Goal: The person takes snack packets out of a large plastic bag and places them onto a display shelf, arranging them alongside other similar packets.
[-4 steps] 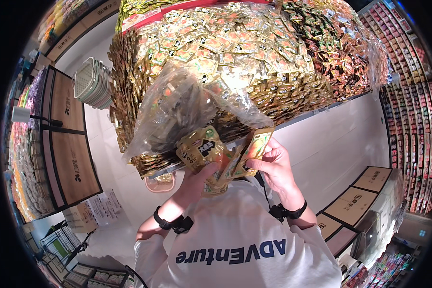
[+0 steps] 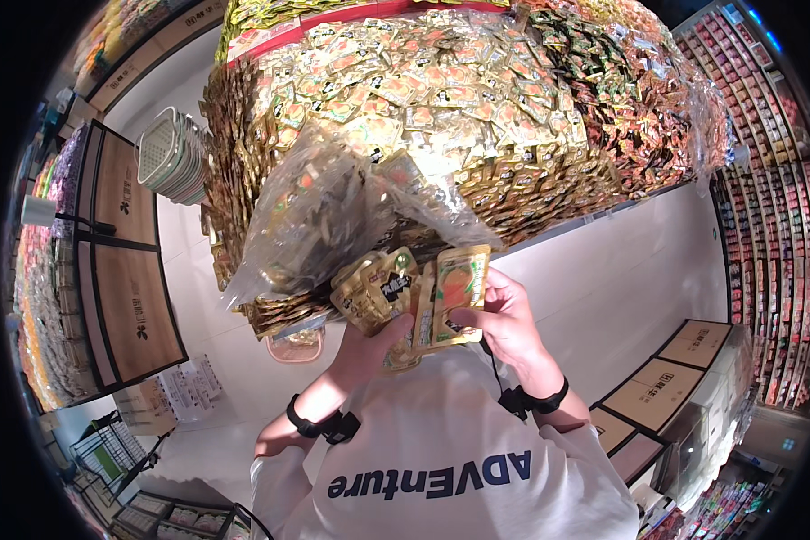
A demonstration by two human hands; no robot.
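Note:
My left hand (image 2: pixel 367 346) is closed round several gold snack packets (image 2: pixel 375 286) that overlap like a fan. Beside it, my right hand (image 2: pixel 506 326) pinches a gold packet with an orange picture (image 2: pixel 460 290), thumb on its front and fingers behind. The two groups of packets touch in the middle. Just beyond my hands, a clear plastic bag (image 2: pixel 306 216) with packets in it lies slumped on the near edge of a big heap of gold packets (image 2: pixel 450 90). What lies behind the held packets is hidden.
Darker and red packets (image 2: pixel 643 117) cover the heap's right side. Stacked pale baskets (image 2: pixel 173 157) stand left of the display, and a pink basket (image 2: pixel 295 347) sits below its front edge. Packed shelves (image 2: pixel 774 270) line the right; wooden-panelled bins (image 2: pixel 128 297) line the left.
My right hand has moved slightly left and turned its packet more upright, its front now facing up. The packets in my left hand sit closer against it.

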